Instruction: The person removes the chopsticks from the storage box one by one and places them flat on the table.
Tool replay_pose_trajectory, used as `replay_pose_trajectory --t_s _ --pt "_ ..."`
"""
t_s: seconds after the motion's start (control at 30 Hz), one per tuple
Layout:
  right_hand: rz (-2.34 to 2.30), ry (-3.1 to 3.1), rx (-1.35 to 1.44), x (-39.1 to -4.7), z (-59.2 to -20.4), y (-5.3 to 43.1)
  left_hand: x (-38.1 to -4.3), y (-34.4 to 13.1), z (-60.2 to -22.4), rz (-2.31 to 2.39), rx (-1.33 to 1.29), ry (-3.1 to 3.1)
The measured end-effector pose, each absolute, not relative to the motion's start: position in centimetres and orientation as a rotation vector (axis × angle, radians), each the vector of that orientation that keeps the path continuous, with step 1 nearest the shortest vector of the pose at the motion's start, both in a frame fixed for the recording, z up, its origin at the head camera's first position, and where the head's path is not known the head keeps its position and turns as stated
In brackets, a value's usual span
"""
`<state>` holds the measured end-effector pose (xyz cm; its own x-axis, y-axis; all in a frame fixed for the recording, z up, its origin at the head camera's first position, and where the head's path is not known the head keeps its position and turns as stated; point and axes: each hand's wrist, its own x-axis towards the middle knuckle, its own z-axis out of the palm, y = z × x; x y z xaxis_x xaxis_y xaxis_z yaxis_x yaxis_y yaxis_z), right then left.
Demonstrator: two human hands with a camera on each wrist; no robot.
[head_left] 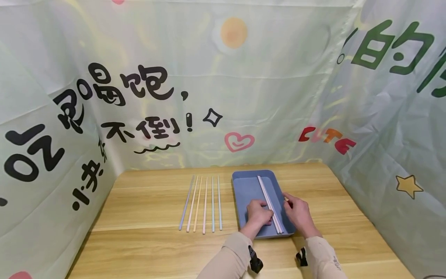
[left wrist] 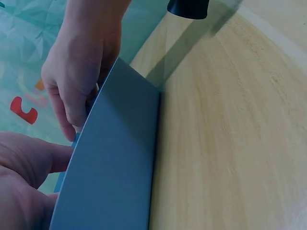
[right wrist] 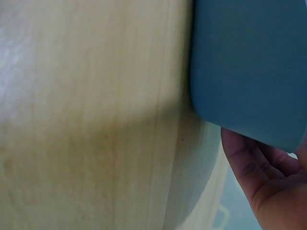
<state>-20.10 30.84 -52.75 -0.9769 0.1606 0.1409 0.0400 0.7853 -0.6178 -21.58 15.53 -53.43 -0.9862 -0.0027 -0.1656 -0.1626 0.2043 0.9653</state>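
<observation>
A blue-grey rectangular tray [head_left: 245,186] lies on the table, with a slim bundle of pale pink and white chopsticks [head_left: 263,190] slanting across it. My left hand [head_left: 258,212] reaches in over the tray, its curled fingers at the left side of the bundle, pinching at the chopsticks. In the left wrist view the tray's outer wall [left wrist: 115,143] hides its fingertips. At the tray's right rim, my right hand [head_left: 299,213] grips the edge. Its bent fingers [right wrist: 244,163] show against the tray's outer side in the right wrist view.
Left of the tray, several single chopsticks [head_left: 205,205] in purple, pink, yellow and blue lie side by side, roughly parallel. A printed cloth [head_left: 278,108] hangs around the back and sides of the wooden table [head_left: 139,217]. Dark straps are on both wrists.
</observation>
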Motion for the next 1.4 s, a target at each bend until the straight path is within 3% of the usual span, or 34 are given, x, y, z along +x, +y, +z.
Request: replay_pose_trajectory --t_s 0.9,1.4 --pt "0.962 -2.798 -0.176 -20.08 -52.69 30.74 -21.45 15.47 -53.86 1.632 0.021 2.81" --pt "0.992 -2.812 -0.196 -19.95 -52.54 30.67 -21.18 15.13 -53.46 1.757 -0.064 2.586"
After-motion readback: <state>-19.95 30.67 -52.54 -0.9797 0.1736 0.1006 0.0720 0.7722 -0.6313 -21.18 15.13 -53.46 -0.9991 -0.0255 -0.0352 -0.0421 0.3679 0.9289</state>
